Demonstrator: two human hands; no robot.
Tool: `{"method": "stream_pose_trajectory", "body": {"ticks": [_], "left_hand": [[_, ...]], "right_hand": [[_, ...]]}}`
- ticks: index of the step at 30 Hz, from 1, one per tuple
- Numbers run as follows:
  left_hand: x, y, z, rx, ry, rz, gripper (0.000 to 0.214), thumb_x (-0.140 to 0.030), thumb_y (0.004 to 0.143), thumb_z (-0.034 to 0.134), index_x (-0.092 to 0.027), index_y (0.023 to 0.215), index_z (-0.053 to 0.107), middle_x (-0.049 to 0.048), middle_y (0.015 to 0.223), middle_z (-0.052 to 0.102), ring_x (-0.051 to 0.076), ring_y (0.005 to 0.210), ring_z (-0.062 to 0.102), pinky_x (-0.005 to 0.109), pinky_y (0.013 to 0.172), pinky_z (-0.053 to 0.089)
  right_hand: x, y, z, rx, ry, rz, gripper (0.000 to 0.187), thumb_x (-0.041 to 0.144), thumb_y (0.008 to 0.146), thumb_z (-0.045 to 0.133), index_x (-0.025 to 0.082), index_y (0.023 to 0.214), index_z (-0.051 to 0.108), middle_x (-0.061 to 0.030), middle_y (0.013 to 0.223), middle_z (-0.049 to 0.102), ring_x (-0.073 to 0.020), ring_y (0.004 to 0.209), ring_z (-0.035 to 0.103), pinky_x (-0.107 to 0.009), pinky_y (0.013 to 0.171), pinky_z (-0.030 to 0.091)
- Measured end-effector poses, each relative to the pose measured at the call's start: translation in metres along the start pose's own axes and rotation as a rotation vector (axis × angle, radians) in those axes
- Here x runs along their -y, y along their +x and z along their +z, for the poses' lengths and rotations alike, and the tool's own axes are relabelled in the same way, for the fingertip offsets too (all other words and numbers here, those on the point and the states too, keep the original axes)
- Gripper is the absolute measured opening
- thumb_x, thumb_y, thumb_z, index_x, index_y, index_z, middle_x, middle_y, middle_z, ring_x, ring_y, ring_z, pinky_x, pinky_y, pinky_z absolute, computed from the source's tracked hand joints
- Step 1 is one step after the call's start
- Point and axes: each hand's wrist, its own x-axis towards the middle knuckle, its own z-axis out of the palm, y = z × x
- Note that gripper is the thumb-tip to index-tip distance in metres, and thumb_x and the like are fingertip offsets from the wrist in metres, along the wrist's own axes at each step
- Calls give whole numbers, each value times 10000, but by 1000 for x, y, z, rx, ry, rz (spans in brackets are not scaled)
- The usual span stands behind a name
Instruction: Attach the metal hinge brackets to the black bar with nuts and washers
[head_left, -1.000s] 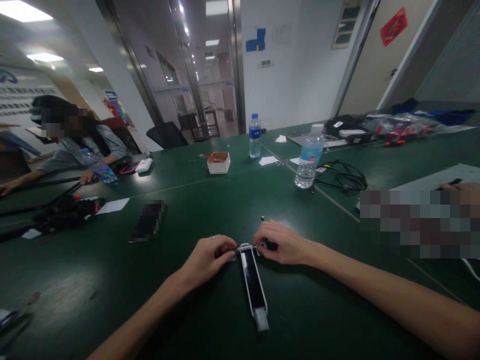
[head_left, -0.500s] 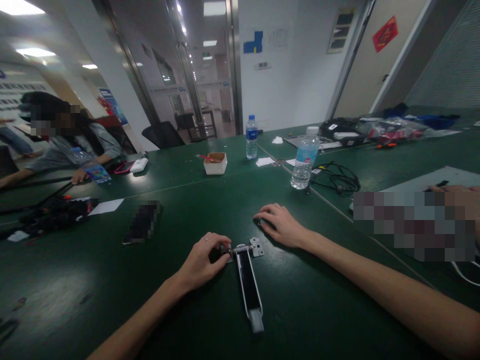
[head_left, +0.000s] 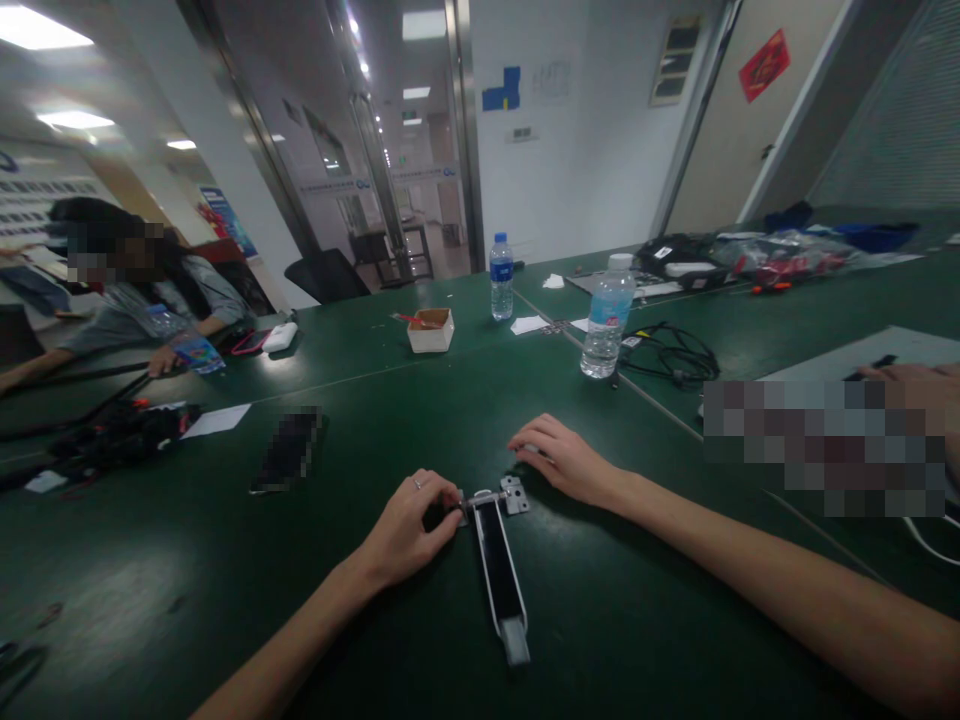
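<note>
- The left hand (head_left: 420, 525) pinches the left end of a hinged metal bracket (head_left: 501, 565) between thumb and fingers, covering much of that end.
- The bracket lies on the table (head_left: 390, 620), in front of the person; its long white-framed black strip points to the near side, with a grey tab (head_left: 514, 640) at the near end.
- A metal plate with holes (head_left: 515, 495) sits uncovered at the bracket's far right.
- The right hand (head_left: 559, 458) is beyond that plate, apart from it, with loosely bent fingers low over the table; whether anything is under the fingertips cannot be told.
- Farther off stand an open box (head_left: 431, 338), a blue-capped bottle (head_left: 501, 280) and, to the right, a white-capped bottle (head_left: 606, 325) beside a coiled black cable (head_left: 671, 358).
- At far left, another person (head_left: 210, 285) sits in a grey sleeved top.
</note>
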Motion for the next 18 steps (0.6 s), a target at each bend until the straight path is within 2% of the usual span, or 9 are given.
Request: {"method": "stream_pose_trajectory", "body": {"ticks": [5,10,18], "left_hand": [[1,-1,0,7,1,18,103,-193,871,518,-173,945,588,40,903,571,184,828,519,318,724,456],[1,-1,1,5,-3,21,100,-188,873,509,-171,937,585,37,896,570,182,821,519,316,720,458],[2,-1,1,8,-22,22,95,-181,873,519,-168,939,587,37,898,566,175,811,521,303,703,461]], "right_hand": [[18,-1,-1,99,164,-39,119,174,860,580,169,978,597,-47,930,625,-154,874,560,-293,747,477],[15,-2,-2,137,217,24,121,220,793,661,159,883,608,-14,822,605,-118,700,540,-255,627,444],[15,-1,-3,195,219,-50,79,215,804,658,168,864,637,-24,853,623,-141,798,551,-281,693,444]]}}
